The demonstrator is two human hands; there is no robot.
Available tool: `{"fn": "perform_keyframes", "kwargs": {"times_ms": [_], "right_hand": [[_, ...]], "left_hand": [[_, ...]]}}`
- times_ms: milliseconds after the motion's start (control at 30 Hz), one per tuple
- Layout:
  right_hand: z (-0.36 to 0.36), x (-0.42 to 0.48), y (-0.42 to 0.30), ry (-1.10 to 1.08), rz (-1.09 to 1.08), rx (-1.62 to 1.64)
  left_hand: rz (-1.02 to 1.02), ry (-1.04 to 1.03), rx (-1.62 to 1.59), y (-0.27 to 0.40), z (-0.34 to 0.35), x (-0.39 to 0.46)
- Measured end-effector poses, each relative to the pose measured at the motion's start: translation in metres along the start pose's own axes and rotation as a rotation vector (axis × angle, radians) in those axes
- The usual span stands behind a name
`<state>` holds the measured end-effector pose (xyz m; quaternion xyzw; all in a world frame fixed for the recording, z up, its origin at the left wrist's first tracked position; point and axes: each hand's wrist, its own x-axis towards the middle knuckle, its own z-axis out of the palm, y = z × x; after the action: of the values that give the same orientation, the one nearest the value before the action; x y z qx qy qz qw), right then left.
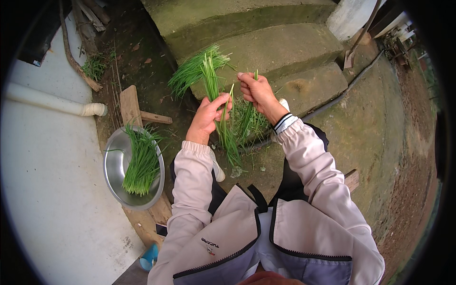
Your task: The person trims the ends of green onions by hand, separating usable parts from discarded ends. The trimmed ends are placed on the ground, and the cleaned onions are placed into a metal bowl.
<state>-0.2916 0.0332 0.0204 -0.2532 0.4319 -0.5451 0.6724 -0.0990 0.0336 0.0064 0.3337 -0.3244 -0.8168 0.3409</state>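
Observation:
My left hand (211,115) grips a bunch of long green stalks with pale ends, chive-like (211,80), their leaves hanging down below the hand. To its right, my right hand (257,92) is closed on a few more green stalks (249,117), whose leaves trail downward. A loose heap of the same greens (192,71) lies on the edge of a concrete step, beyond my left hand. Below both hands is a pile of thin green and yellowish scraps (262,123). A steel basin (115,156) at the left holds a bundle of greens (142,165).
Concrete steps (281,46) rise ahead. A dark hose (342,96) curves across the ground at the right, near a shovel (349,58). A white wall (53,171) with a white pipe (50,101) and a wooden board (130,105) stand at the left; a blue cup-like object (149,256) is lower down.

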Motion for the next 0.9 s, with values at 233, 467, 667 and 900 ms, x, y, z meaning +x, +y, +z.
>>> {"fn": "perform_keyframes", "kwargs": {"times_ms": [233,467,667,900], "right_hand": [[0.007,-0.014,-0.016,-0.102,0.072,-0.197],[-0.002,0.000,-0.007,0.086,-0.048,-0.141],[0.001,-0.009,-0.012,-0.053,0.060,-0.257],[0.011,-0.010,-0.004,-0.009,-0.014,-0.437]], "left_hand": [[0.075,0.079,0.140,0.001,0.000,0.001],[0.066,0.026,0.193,0.000,0.002,0.003],[0.141,0.120,0.222,-0.006,0.000,0.005],[0.091,0.082,0.227,-0.009,0.004,0.006]]}}
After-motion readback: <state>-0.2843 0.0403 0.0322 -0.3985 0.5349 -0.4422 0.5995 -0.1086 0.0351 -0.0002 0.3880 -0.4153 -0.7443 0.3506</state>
